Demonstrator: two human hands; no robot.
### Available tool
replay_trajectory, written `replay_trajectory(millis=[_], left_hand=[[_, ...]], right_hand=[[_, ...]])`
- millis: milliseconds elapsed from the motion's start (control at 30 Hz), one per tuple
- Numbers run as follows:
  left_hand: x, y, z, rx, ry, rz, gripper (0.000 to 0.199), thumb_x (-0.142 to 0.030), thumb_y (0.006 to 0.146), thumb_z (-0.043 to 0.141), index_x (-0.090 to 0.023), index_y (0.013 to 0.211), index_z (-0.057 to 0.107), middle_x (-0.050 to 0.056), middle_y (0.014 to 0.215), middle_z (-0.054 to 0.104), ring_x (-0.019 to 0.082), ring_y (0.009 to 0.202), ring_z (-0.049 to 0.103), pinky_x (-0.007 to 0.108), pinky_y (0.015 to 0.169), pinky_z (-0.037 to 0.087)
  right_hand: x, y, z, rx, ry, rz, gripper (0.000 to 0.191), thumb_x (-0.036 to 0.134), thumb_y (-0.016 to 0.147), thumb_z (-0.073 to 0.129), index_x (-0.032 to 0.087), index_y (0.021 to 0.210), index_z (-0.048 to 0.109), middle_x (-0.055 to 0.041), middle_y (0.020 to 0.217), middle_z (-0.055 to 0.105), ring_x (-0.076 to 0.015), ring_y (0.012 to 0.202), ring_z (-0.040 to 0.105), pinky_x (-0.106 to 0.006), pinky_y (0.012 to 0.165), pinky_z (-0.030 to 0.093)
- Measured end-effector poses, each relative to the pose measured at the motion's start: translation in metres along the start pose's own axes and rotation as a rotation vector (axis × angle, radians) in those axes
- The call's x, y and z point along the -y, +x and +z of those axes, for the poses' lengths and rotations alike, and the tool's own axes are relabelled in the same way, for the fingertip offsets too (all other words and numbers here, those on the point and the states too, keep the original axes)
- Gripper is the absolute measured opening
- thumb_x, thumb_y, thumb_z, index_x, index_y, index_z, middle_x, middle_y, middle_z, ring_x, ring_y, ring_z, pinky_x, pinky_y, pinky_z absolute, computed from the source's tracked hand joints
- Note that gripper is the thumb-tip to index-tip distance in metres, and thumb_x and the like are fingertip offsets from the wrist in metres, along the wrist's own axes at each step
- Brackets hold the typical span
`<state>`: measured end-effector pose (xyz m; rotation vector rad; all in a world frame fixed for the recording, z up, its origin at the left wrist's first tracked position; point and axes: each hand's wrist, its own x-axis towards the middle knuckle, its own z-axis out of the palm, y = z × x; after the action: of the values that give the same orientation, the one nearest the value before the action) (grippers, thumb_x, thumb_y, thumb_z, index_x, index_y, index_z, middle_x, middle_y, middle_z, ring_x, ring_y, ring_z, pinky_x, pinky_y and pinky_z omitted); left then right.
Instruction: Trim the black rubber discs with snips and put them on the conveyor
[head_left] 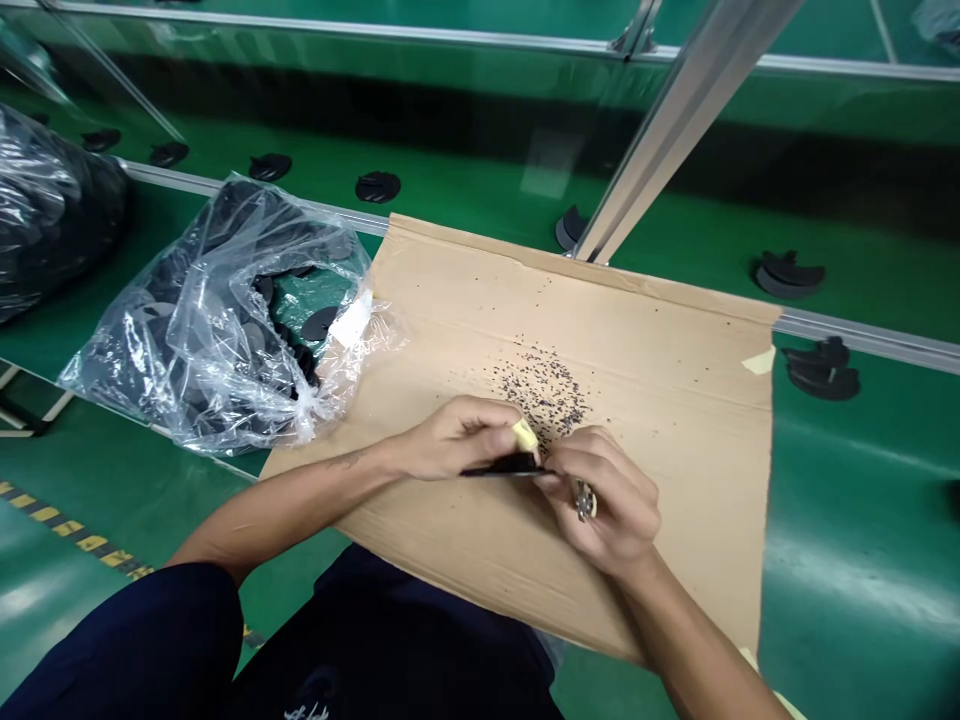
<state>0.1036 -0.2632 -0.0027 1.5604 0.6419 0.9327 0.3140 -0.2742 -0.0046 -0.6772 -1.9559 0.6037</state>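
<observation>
My left hand (459,440) is closed on a thin, flat black plastic part (511,464), seen nearly edge-on above the cardboard sheet (420,530). A pale yellow wrap (524,435) shows at the left fingertips. Close by on the right, my right hand (609,492) has its fingers curled at the part's right end. Out of that fist pokes a small shiny metal tool (585,500); its working end is hidden, so I cannot tell its kind. Many tiny black scraps (546,390) lie scattered on the cardboard just beyond my hands.
To the left lies a clear plastic bag (217,330) of black parts, with a fuller bag (52,210) behind it. Black parts (821,368) sit on the green surface at right, and several more line the back. A metal post (675,130) rises behind the cardboard.
</observation>
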Motion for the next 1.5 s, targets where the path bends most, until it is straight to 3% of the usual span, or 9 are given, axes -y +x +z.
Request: replay_trajectory(millis=[100,167,233,367,600,767,1033,1333,1500], left_hand=[[0.003,-0.001,0.000,-0.028,0.093,0.072,0.060,-0.067,0.093,0.052,-0.013,0.104,0.073,0.012,0.095,0.071,0.019,0.088,0.068,0.031,0.079,0.056],[0.006,-0.002,0.001,-0.108,0.265,0.159,0.038,-0.049,0.090,0.070,-0.015,0.107,0.073,0.009,0.094,0.072,0.017,0.087,0.068,0.029,0.078,0.056],[0.007,-0.003,0.001,-0.193,0.402,0.244,0.023,-0.031,0.091,0.073,-0.015,0.108,0.073,0.007,0.091,0.073,0.015,0.085,0.068,0.026,0.076,0.056],[0.008,-0.003,-0.001,-0.249,0.518,0.320,0.022,-0.025,0.091,0.073,-0.015,0.111,0.072,0.006,0.090,0.075,0.013,0.080,0.069,0.025,0.072,0.056],[0.009,-0.002,-0.001,-0.184,0.510,0.349,0.018,-0.025,0.092,0.071,-0.016,0.108,0.073,0.007,0.089,0.075,0.013,0.080,0.068,0.026,0.071,0.057],[0.010,-0.003,-0.001,-0.169,0.508,0.363,0.022,-0.025,0.092,0.071,-0.015,0.112,0.071,0.007,0.088,0.075,0.014,0.081,0.068,0.027,0.072,0.057],[0.011,-0.003,-0.002,-0.073,0.535,0.424,0.017,-0.020,0.094,0.067,-0.015,0.109,0.073,0.009,0.093,0.074,0.013,0.081,0.066,0.025,0.072,0.057],[0.012,-0.004,-0.003,-0.118,0.576,0.357,0.040,-0.026,0.093,0.070,-0.018,0.131,0.063,0.006,0.093,0.074,0.014,0.082,0.069,0.025,0.073,0.059],[0.014,-0.005,-0.002,-0.082,0.611,0.353,0.023,-0.022,0.094,0.067,-0.016,0.116,0.070,0.008,0.095,0.072,0.014,0.083,0.067,0.025,0.072,0.057]], right_hand=[[-0.001,0.001,0.000,-0.013,-0.032,0.022,0.018,0.007,0.086,0.066,0.022,0.096,0.062,-0.0042,0.082,0.067,-0.0170,0.070,0.061,-0.033,0.063,0.050],[-0.002,0.002,-0.001,0.013,-0.031,0.041,0.019,0.009,0.087,0.066,0.022,0.101,0.063,-0.0055,0.087,0.068,-0.0186,0.075,0.064,-0.033,0.064,0.052],[-0.005,0.004,-0.003,0.014,-0.037,0.072,0.020,0.012,0.089,0.064,0.022,0.106,0.063,-0.0059,0.089,0.069,-0.0195,0.077,0.066,-0.034,0.066,0.053],[-0.010,0.005,-0.009,0.056,-0.265,0.089,0.019,0.013,0.091,0.062,0.022,0.108,0.063,-0.0051,0.085,0.068,-0.0197,0.075,0.063,-0.034,0.066,0.048],[-0.014,0.002,-0.009,0.172,-0.490,0.048,0.015,0.014,0.094,0.056,0.018,0.104,0.066,-0.0052,0.079,0.069,-0.0189,0.072,0.056,-0.033,0.065,0.039],[-0.014,0.001,-0.008,0.187,-0.508,0.028,0.016,0.017,0.096,0.056,0.016,0.105,0.069,-0.0039,0.073,0.067,-0.0166,0.065,0.053,-0.030,0.063,0.040],[-0.017,-0.001,-0.015,0.244,-0.488,0.005,0.023,0.011,0.090,0.055,0.018,0.103,0.072,-0.0029,0.075,0.073,-0.0155,0.063,0.061,-0.028,0.062,0.045],[-0.018,-0.002,-0.013,0.220,-0.550,0.048,0.021,0.013,0.090,0.055,0.018,0.102,0.071,-0.0039,0.073,0.071,-0.0177,0.065,0.061,-0.029,0.061,0.043],[-0.018,-0.001,-0.012,0.220,-0.648,0.035,0.015,0.017,0.093,0.055,0.018,0.097,0.070,-0.0034,0.071,0.068,-0.0169,0.064,0.056,-0.030,0.061,0.039]])
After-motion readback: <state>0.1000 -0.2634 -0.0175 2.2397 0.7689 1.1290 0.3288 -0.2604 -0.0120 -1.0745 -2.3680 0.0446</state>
